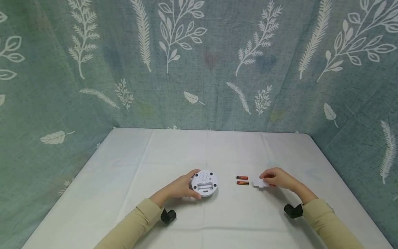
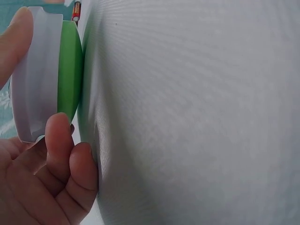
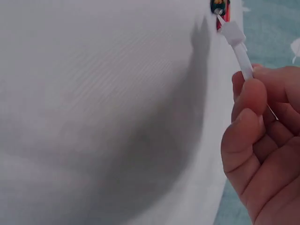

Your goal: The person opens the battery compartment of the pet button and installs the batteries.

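In the head view my left hand (image 1: pixel 183 186) grips a round white device (image 1: pixel 204 176) by its left side. Its face with a speaker grille, dark feet and an uncovered battery compartment (image 1: pixel 205 186) is turned up. A green lower part (image 2: pixel 69 70) shows in the left wrist view, close against the tablecloth. My right hand (image 1: pixel 280 178) pinches a small white battery cover (image 3: pixel 242 58) with a tab between thumb and fingers. To its left lie two orange-and-black batteries, one (image 1: pixel 242 177) behind the other (image 1: pixel 243 183), between the device and the cover.
A white cloth covers the table (image 1: pixel 174 148). Green fabric with white leaf prints (image 1: pixel 192 62) hangs behind it and along both sides. A black wrist mount sits under each forearm, the left one (image 1: pixel 168 217) and the right one (image 1: pixel 293 211).
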`<state>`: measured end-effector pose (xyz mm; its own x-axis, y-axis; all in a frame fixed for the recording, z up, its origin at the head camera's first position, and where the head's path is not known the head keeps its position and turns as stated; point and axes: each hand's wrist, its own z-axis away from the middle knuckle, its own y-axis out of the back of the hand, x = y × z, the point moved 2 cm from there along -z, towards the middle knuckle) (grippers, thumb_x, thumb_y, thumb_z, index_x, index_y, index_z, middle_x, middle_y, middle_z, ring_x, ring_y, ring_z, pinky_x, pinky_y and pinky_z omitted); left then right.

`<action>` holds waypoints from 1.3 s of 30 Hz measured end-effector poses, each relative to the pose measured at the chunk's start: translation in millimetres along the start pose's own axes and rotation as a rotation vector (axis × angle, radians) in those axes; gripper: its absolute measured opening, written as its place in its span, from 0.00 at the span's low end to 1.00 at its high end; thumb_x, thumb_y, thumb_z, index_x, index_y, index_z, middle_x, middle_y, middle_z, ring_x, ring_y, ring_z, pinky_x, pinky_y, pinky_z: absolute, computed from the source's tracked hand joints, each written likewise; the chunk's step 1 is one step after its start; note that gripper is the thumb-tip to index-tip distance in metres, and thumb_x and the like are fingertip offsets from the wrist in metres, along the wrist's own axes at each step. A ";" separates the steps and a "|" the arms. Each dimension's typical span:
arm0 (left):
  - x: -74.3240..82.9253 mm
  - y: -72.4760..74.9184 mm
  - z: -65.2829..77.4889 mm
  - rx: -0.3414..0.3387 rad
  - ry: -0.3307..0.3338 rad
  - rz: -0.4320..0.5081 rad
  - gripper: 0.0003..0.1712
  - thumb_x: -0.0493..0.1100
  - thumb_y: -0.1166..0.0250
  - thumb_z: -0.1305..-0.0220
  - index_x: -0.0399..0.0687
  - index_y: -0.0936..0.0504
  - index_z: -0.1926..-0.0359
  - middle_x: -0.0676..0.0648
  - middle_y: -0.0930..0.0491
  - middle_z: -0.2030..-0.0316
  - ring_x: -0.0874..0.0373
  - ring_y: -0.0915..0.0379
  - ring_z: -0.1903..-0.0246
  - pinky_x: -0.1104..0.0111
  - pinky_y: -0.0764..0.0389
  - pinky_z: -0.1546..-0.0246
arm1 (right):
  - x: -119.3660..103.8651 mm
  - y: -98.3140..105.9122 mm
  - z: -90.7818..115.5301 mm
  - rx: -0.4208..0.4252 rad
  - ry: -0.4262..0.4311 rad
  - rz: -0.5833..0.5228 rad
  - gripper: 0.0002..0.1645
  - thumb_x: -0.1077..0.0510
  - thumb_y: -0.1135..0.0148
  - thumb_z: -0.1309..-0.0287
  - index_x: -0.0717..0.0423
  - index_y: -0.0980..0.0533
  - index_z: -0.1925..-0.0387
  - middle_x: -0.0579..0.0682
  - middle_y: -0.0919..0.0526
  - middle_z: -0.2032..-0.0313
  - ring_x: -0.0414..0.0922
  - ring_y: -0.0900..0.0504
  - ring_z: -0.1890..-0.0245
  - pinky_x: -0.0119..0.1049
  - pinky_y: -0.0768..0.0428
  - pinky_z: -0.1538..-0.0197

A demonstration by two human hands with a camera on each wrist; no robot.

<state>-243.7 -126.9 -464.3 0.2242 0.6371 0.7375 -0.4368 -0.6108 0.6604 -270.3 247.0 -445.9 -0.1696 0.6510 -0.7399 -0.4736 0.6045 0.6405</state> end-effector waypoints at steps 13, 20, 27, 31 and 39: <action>-1.4 -0.6 0.2 -0.006 -0.019 -0.010 0.59 0.52 0.25 0.60 0.45 0.48 0.31 0.37 0.34 0.40 0.42 0.39 0.40 0.48 0.40 0.42 | 8.5 -10.0 -0.2 0.065 -0.112 0.088 0.09 0.65 0.41 0.47 0.62 0.22 0.62 0.50 0.24 0.68 0.43 0.30 0.70 0.34 0.29 0.67; 0.2 -0.3 0.8 -0.005 -0.021 -0.008 0.58 0.52 0.25 0.60 0.46 0.48 0.31 0.37 0.34 0.40 0.42 0.39 0.40 0.48 0.40 0.42 | 6.6 -14.1 -2.8 0.092 -0.113 0.127 0.11 0.65 0.40 0.49 0.61 0.23 0.61 0.49 0.29 0.72 0.44 0.32 0.70 0.35 0.31 0.69; 0.9 0.2 2.0 -0.005 -0.022 -0.014 0.58 0.52 0.25 0.60 0.46 0.49 0.31 0.37 0.35 0.39 0.42 0.40 0.39 0.48 0.41 0.41 | 4.3 -15.4 -5.3 0.085 -0.121 0.200 0.12 0.66 0.39 0.49 0.61 0.24 0.60 0.49 0.29 0.71 0.44 0.33 0.69 0.35 0.31 0.67; 1.1 0.9 2.8 -0.007 -0.023 -0.015 0.58 0.52 0.25 0.60 0.47 0.49 0.31 0.37 0.35 0.39 0.42 0.41 0.39 0.48 0.41 0.41 | -1.7 -14.9 -6.0 0.089 -0.064 0.221 0.13 0.67 0.39 0.50 0.62 0.24 0.60 0.48 0.28 0.71 0.44 0.32 0.70 0.33 0.30 0.68; 1.5 1.2 3.5 -0.009 -0.032 -0.005 0.58 0.52 0.25 0.59 0.46 0.49 0.31 0.38 0.36 0.39 0.43 0.41 0.39 0.49 0.41 0.41 | -26.5 -22.9 -13.6 0.092 0.143 0.321 0.10 0.67 0.40 0.47 0.62 0.22 0.61 0.44 0.26 0.72 0.38 0.31 0.74 0.29 0.29 0.72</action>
<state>-240.9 -128.3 -461.8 0.2544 0.6245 0.7384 -0.4433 -0.6033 0.6630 -266.7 209.7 -443.8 -0.4190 0.7479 -0.5149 -0.2981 0.4223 0.8560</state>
